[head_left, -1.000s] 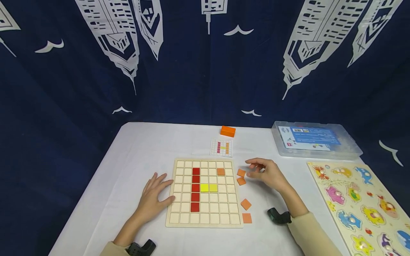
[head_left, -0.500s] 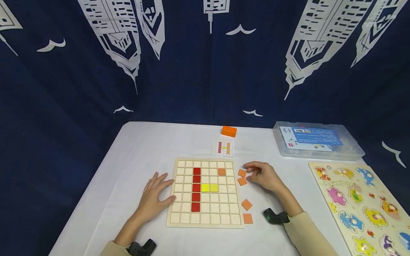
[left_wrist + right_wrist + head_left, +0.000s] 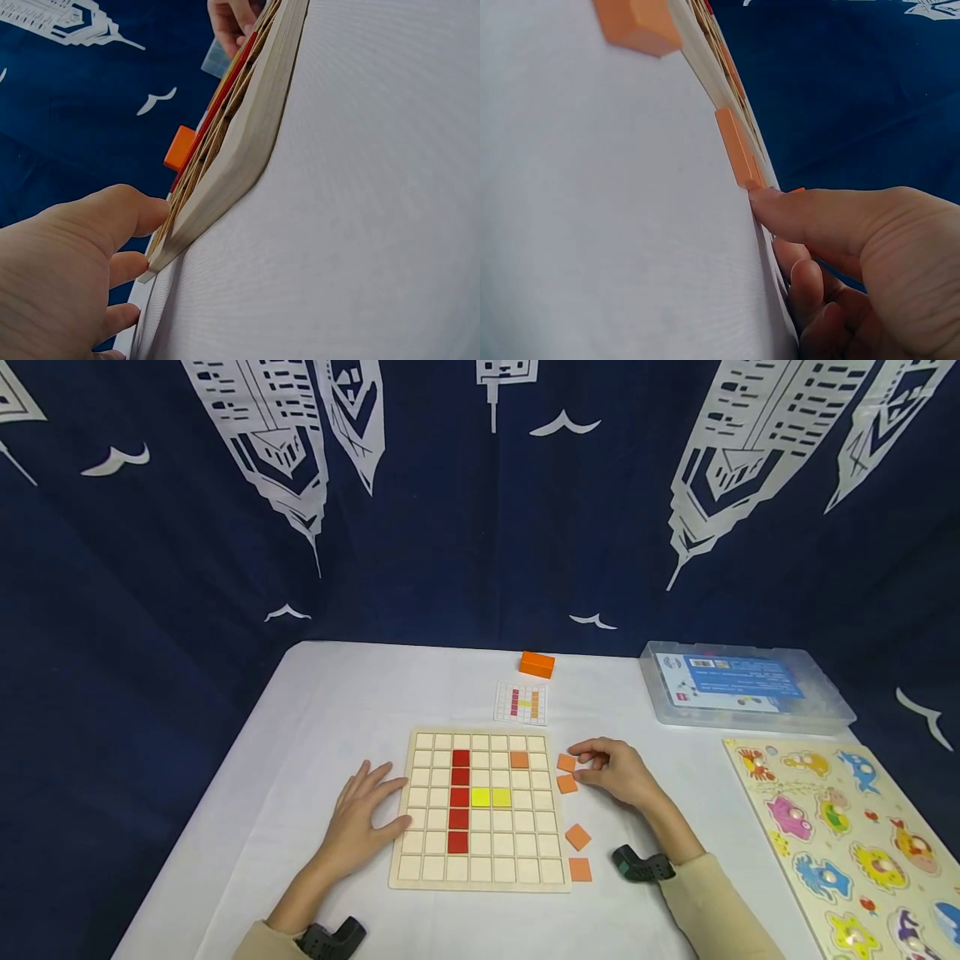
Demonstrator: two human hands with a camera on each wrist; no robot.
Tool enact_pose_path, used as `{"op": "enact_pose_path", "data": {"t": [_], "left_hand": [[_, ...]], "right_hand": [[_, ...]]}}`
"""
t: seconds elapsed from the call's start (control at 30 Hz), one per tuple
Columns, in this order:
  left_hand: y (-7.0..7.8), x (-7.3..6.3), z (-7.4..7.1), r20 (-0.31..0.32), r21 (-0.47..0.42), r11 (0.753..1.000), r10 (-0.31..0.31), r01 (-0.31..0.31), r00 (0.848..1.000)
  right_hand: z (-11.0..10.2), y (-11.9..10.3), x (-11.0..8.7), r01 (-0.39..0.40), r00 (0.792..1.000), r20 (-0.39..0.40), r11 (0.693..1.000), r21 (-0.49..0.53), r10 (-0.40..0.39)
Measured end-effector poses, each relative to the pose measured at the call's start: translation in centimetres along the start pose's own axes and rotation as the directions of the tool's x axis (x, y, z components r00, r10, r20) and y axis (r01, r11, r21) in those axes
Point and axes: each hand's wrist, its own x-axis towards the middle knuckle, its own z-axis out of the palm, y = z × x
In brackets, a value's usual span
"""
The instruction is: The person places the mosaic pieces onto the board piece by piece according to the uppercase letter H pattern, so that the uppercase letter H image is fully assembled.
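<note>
A wooden grid board [image 3: 427,867] lies on the white table, with a column of red tiles [image 3: 459,797], two yellow tiles [image 3: 491,797] and one orange tile [image 3: 519,760] in its cells. My left hand [image 3: 358,827] rests at the board's left edge, fingers spread, thumb and index fingertips right at the rim. Beside the right edge, my right hand [image 3: 615,773] has thumb and index finger on the corners of a loose orange tile [image 3: 566,763], pinching it. Just below is a second orange tile [image 3: 567,784]. In the right wrist view the thumb [image 3: 780,210] partly hides the tiles.
Two more orange tiles, one turned [image 3: 578,837] and one square-on [image 3: 581,869], lie by the lower right edge. Behind the board are a pattern card [image 3: 521,703] and an orange block [image 3: 537,665]. A plastic case [image 3: 742,689] and an animal puzzle board [image 3: 847,835] stand right.
My right hand has come slightly down and left, its thumb and index finger closing in around the upper loose orange tile. The left hand stays at the board's edge.
</note>
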Motion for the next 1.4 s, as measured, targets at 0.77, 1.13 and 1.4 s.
{"op": "enact_pose_path", "data": {"t": [0.77,1.13,1.4], "left_hand": [[0.1,0.1,-0.3,0.007,-0.005,1.000,0.000,0.000,1.000],[-0.2,0.1,0.0,0.008,-0.002,1.000,0.000,0.000,1.000],[-0.1,0.1,0.0,0.005,0.000,1.000,-0.002,0.002,1.000]], "right_hand": [[0.3,-0.1,0.0,0.008,0.998,-0.061,1.000,-0.025,-0.009],[-1.5,-0.8,-0.6,-0.006,0.999,-0.049,1.000,0.028,0.007],[-2.4,-2.1,-1.0,0.035,0.999,-0.014,0.999,0.008,-0.035]]}}
